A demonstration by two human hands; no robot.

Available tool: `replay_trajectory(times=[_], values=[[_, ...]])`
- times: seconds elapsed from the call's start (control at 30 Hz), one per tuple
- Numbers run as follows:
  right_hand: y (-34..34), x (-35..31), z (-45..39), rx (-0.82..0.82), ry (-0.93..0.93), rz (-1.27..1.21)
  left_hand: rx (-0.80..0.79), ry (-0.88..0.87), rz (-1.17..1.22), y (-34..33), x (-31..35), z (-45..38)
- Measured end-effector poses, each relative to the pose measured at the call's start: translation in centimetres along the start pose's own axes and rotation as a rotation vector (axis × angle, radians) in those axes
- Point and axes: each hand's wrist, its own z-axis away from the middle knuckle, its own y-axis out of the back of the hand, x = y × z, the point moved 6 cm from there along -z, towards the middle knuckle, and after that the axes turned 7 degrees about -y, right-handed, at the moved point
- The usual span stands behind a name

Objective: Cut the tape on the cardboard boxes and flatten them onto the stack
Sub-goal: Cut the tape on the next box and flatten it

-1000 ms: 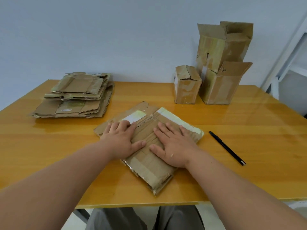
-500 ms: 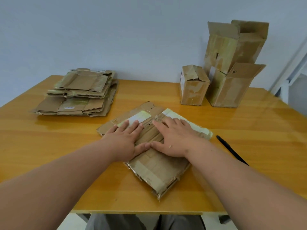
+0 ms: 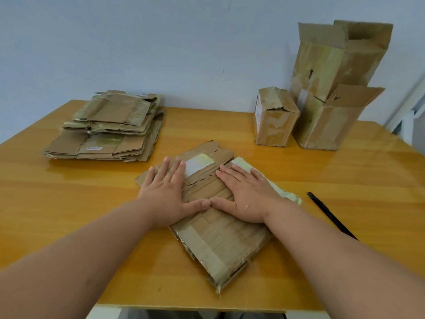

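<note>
From the head camera, a flattened cardboard box (image 3: pixel 220 238) lies at the middle of the yellow wooden table (image 3: pixel 345 171), close to the near edge. Its long axis runs on a diagonal, from the far-left end by the fingertips down to the near-right corner that points toward the table's front edge; strips of pale tape cross it. The left hand (image 3: pixel 166 192) lies flat on the far-left part of the box with fingers straight and spread, pressing down. The right hand (image 3: pixel 247 194) lies flat just beside it on the far-right part, fingers likewise straight and a little fanned; the two thumbs meet tip to tip over the cardboard. A stack of flattened boxes (image 3: pixel 108 127) sits well apart at the far left. Three standing boxes (image 3: pixel 322 100) cluster at the far right by the wall. A black pen (image 3: pixel 331 215) lies on the table right of the right forearm, angled near-right.
</note>
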Motion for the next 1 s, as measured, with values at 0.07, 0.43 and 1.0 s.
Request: replay_trajectory(times=[0.07, 0.43, 1.0], values=[[-0.2, 0.1, 0.0, 0.003, -0.008, -0.001, -0.01, 0.034, -0.027, -0.1, 0.0, -0.2], [-0.4, 0.3, 0.6, 0.071, -0.096, 0.023, -0.02, 0.061, -0.037, -0.5, 0.6, 1.3], [-1.2, 3.1, 4.7, 0.016, -0.295, -0.074, -0.074, -0.086, -0.1, 0.2, 0.7, 0.8]])
